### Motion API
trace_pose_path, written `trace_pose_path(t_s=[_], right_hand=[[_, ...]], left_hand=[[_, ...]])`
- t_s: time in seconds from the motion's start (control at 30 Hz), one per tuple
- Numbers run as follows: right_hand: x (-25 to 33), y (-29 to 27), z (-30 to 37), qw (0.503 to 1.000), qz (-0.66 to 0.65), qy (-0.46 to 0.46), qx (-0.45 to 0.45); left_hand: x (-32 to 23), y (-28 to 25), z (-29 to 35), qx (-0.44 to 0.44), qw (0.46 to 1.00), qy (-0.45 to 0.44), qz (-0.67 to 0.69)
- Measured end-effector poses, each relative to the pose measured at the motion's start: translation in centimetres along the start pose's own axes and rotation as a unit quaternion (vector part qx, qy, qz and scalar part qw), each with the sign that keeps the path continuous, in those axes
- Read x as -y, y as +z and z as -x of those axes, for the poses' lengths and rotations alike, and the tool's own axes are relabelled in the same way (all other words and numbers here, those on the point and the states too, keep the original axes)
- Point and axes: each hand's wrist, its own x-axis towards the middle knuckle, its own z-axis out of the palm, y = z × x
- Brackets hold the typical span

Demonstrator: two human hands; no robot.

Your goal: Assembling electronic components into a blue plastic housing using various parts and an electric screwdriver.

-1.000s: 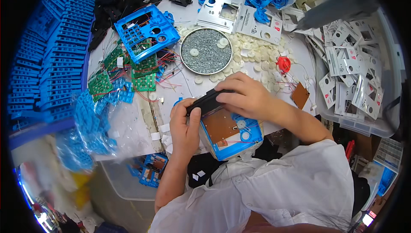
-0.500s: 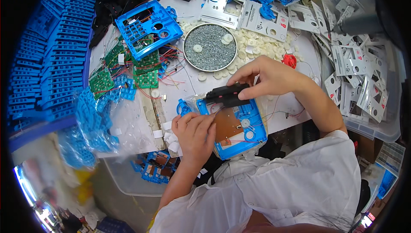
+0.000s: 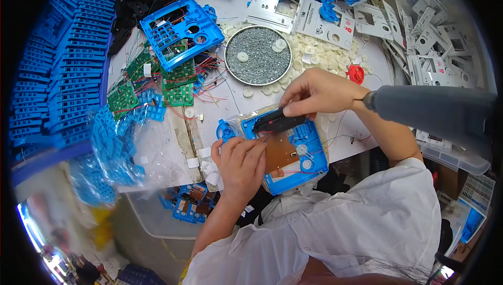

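1. The right hand (image 3: 322,92) grasps an elongated black plastic part (image 3: 280,121), with the thumb and bent fingers closed about its right end.
2. That black part lies slantwise over the far side of a shallow, blue plastic rectangular housing (image 3: 298,180); whether the two touch cannot be told.
3. The left hand (image 3: 242,162) is at the housing's left side, its fingers bent together by thin wires (too fine to show whether the fingertips pinch them).
4. The housing, on the near edge of the white worktable (image 3: 212,114), holds a flat brown circuit board (image 3: 279,155), and clear plastic film shows around its rim.
5. Just left of the housing is a small, blue plastic ring-shaped piece (image 3: 226,130).
6. Beyond the hands stands a round metal dish (image 3: 226,64) full of small silvery screws (image 3: 259,67), with many off-white plastic discs (image 3: 319,49) to its right.
7. Farther left, an open blue plastic frame (image 3: 207,25) overlaps green circuit boards (image 3: 178,95) with red wires.
8. A dark grey cylindrical object (image 3: 435,109) crosses in front of the right forearm.
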Motion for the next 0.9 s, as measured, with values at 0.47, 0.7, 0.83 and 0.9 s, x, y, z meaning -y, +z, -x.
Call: trace_pose_path(t_s=[0.47, 0.7, 0.83, 0.9], right_hand=[[-3.6, 3.4, 2.0, 0.836, 0.379, -0.33, -0.22], [-2.8, 4.7, 2.8, 0.79, 0.454, -0.315, -0.267], [-3.9, 6.0, 2.8, 0.764, 0.463, -0.321, -0.314], [-4.0, 5.9, 2.6, 0.771, 0.449, -0.326, -0.314]], left_hand=[[-0.4, -0.3, -0.6, 0.039, 0.999, -0.024, -0.022], [-0.4, -0.5, -0.8, 0.07, 0.997, -0.01, -0.04], [-0.4, -0.5, -0.6, 0.068, 0.997, -0.01, -0.038], [-0.4, -0.5, -0.7, 0.071, 0.997, -0.012, -0.04]])
